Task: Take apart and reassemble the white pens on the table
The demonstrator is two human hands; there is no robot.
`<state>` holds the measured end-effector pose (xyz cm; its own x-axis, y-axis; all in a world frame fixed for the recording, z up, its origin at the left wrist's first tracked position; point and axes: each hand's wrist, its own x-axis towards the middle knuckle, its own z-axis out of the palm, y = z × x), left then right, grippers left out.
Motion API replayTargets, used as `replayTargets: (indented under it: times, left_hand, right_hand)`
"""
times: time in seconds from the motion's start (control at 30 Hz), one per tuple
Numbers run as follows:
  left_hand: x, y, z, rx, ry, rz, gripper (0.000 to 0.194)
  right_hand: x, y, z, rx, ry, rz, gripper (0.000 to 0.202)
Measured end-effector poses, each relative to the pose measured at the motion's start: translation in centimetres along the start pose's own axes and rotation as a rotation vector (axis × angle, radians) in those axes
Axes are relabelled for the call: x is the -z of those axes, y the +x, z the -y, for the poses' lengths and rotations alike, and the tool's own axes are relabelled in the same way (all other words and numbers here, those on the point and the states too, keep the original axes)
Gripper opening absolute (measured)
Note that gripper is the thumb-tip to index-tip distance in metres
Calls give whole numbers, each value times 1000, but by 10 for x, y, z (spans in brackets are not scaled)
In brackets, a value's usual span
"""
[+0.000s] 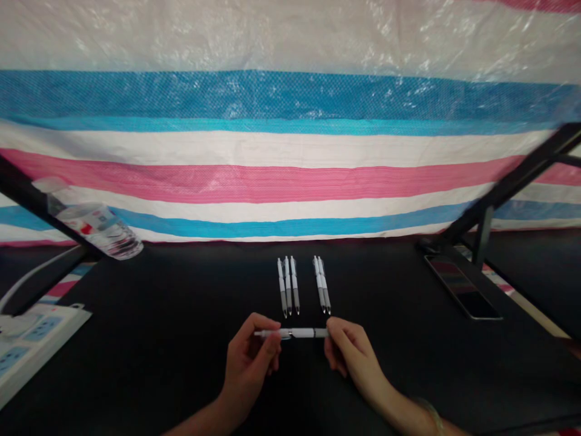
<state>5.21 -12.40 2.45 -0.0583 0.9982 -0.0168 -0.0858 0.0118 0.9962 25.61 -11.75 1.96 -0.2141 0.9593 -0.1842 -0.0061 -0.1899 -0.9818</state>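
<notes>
A white and grey pen (pixel 303 332) is held level between my two hands, above the near middle of the black table (pixel 190 315). My left hand (pixel 252 363) pinches its clip end, and my right hand (pixel 354 357) pinches the grey end. Beyond my hands lie three similar pens (pixel 288 286) side by side, pointing toward me. Just to their right, two more pens (pixel 322 284) lie close together. The tip of the held pen is hidden by my right fingers.
A phone (pixel 463 287) lies at the right. At the far left stands a tilted clear water bottle (pixel 102 230), with a white power strip (pixel 40 339) nearer. Black metal bars (pixel 508 181) slant at both sides, and a striped sheet (pixel 272 181) hangs behind.
</notes>
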Motion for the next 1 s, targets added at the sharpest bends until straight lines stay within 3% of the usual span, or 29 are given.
replayTargets:
  times: [0.13, 0.3, 0.43, 0.6, 0.77, 0.9, 1.0]
  left_hand:
    - [1, 0, 1, -10, 3, 15, 31]
    - [3, -2, 4, -22, 2, 50, 29]
    - [5, -3, 8, -22, -6, 51, 28]
    - [5, -3, 8, -21, -22, 44, 26]
    - [5, -2, 8, -8, -36, 32, 27]
    - [5, -1, 10, -4, -37, 39, 27]
    - [6, 0, 9, -18, -34, 12, 26]
  right_hand:
    - [0, -1, 2, 67, 57, -39, 46]
    - [2, -1, 4, 110, -91, -82, 60]
    - [1, -1, 5, 116, -33, -145, 49]
    - [0, -1, 5, 48, 9, -92, 56]
    - [0, -3, 6, 90, 98, -110, 43]
    - [-1, -1, 4, 56, 49, -95, 52]
    - [-2, 1, 3, 72, 88, -98, 47]
